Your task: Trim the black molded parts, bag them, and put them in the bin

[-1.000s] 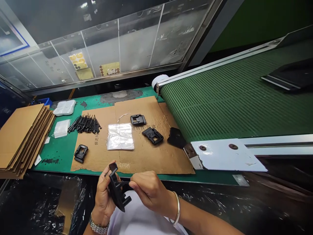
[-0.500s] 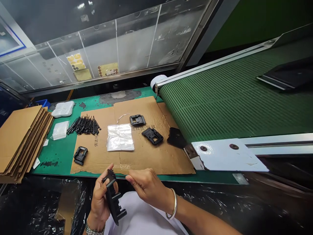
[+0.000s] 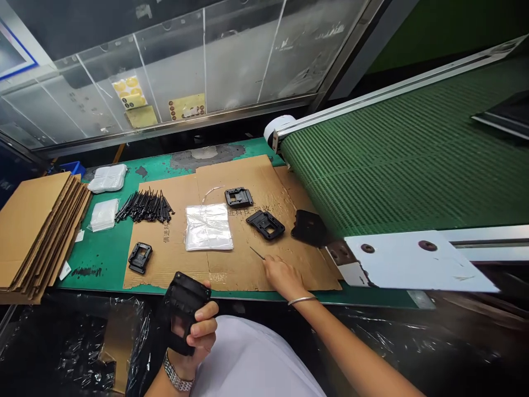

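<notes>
Here the green conveyor belt (image 3: 351, 154) is filling the right side, its lower end sloping toward the green desk (image 3: 97, 256). Flat cardboard (image 3: 173, 264) is covering the middle of that desk, with a stack of brown board (image 3: 33, 231) standing at the left edge. And now the hands: the left hand (image 3: 200, 331) is gripping a black frame (image 3: 188, 298), fingers curling around its side, holding it tilted just in front of the desk's near edge. The right hand (image 3: 285, 277) is pinching a thin dark rod (image 3: 257, 253) low over the cardboard; whether hand or rod is touching down, I cannot tell. Clear bags (image 3: 209, 227) are lying mid-cardboard, and two whitish bundles (image 3: 104, 215) are sitting on bare green at left. Three more frames are resting on the cardboard: one (image 3: 247, 197) just beyond another (image 3: 258, 220) right of the bags, a third (image 3: 138, 263) near the left edge. Smallest of all, black pins (image 3: 146, 207) are heaping up, straddling cardboard and desk.
</notes>
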